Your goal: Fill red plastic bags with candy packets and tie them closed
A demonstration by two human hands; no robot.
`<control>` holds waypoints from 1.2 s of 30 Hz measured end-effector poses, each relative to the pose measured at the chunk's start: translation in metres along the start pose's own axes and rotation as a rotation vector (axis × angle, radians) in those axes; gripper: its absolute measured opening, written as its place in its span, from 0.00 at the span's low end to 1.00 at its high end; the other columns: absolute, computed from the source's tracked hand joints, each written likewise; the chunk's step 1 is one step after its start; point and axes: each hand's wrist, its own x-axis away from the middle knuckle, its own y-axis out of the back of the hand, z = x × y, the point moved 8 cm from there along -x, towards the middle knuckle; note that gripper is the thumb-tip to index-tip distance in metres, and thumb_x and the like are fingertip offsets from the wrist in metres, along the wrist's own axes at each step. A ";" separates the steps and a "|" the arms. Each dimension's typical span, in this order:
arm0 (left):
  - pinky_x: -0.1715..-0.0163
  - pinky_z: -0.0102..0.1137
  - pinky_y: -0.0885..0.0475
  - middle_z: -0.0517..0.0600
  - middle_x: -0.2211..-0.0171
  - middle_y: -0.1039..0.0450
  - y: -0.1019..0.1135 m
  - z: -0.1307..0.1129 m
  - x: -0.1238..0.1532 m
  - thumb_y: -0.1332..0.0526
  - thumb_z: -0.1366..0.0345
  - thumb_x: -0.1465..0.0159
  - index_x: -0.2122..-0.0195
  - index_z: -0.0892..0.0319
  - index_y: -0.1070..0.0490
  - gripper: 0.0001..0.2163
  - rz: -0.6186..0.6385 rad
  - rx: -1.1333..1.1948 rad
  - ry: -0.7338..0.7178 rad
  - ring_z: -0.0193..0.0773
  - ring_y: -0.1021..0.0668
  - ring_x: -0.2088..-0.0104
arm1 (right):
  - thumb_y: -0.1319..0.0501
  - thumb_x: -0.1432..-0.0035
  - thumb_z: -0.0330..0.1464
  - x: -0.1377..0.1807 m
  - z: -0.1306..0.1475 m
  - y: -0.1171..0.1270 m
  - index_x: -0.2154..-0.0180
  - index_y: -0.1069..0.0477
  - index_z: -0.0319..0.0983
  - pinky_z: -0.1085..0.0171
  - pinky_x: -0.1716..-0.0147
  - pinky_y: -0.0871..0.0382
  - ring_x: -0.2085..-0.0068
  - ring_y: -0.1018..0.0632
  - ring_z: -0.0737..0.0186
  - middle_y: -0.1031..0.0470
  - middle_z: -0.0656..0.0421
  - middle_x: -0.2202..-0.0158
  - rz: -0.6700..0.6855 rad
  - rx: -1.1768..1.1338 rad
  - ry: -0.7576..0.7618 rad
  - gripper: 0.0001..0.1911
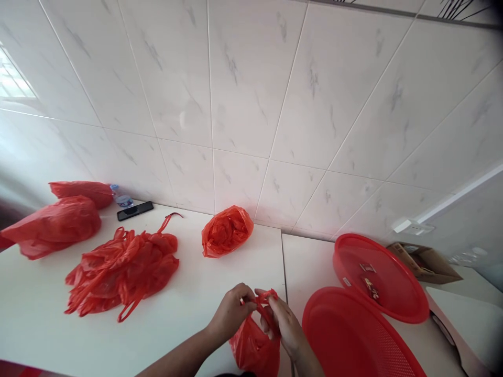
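Note:
Both my hands are at the top of a red plastic bag (255, 348) that bulges on the table near its front edge. My left hand (232, 311) pinches one twisted strip of the bag's handles. Against it, my right hand (281, 322) has its fingers closed around another strip, with a loop of red plastic standing up at the fingertips. What fills the bag is hidden. Behind my hands, near the wall, stands a red bag (227, 231) with a crumpled, open mouth. A heap of crumpled red bags (123, 269) lies to the left.
Filled red bags (58, 225) sit at the far left, beside a water bottle (121, 198) and a black phone (135, 210). At right are a red basket (353, 335), a red tray (377, 272) with small packets, and a cardboard box (428, 264).

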 end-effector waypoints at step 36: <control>0.46 0.41 0.33 0.51 0.48 0.28 0.041 0.102 0.037 0.37 0.69 0.49 0.50 0.51 0.30 0.24 0.111 -0.240 0.052 0.46 0.27 0.47 | 0.39 0.52 0.37 -0.002 -0.070 0.081 0.42 0.39 0.40 0.56 0.47 0.33 0.42 0.30 0.50 0.33 0.50 0.43 -0.539 0.509 0.167 0.34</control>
